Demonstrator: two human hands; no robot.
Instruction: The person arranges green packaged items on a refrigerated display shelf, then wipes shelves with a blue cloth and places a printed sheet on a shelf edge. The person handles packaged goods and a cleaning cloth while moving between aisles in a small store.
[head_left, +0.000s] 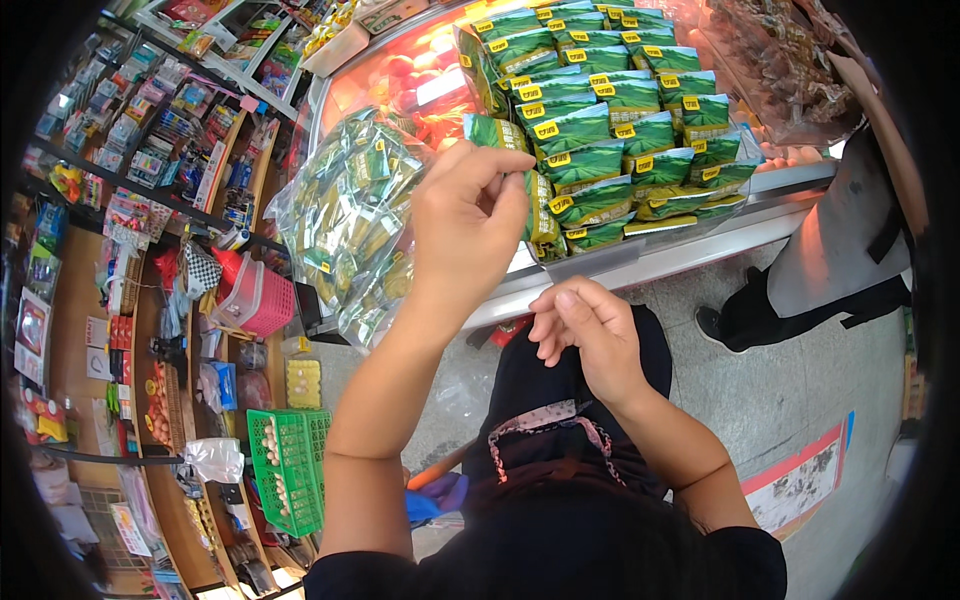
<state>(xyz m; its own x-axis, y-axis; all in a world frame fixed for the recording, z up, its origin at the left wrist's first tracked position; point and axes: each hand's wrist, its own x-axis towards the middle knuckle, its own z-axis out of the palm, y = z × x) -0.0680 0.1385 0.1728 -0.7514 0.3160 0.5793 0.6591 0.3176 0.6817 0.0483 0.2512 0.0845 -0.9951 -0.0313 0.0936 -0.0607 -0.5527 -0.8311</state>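
My left hand is over the left edge of the display, thumb and forefinger curled together; what they hold, if anything, I cannot make out. Right behind those fingers is a green snack packet. Rows of similar green packets with yellow labels stand in a see-through box on the counter. Beside my left wrist, a large clear plastic bag lies loosely over more green packets. Lower down, in front of the counter edge, my right hand is open and holds nothing, its fingers loosely bent.
A person in a grey apron stands at the right. Clear bags of brown food lie at the back right. Shelves of small goods line the left, with a pink basket and a green crate of eggs.
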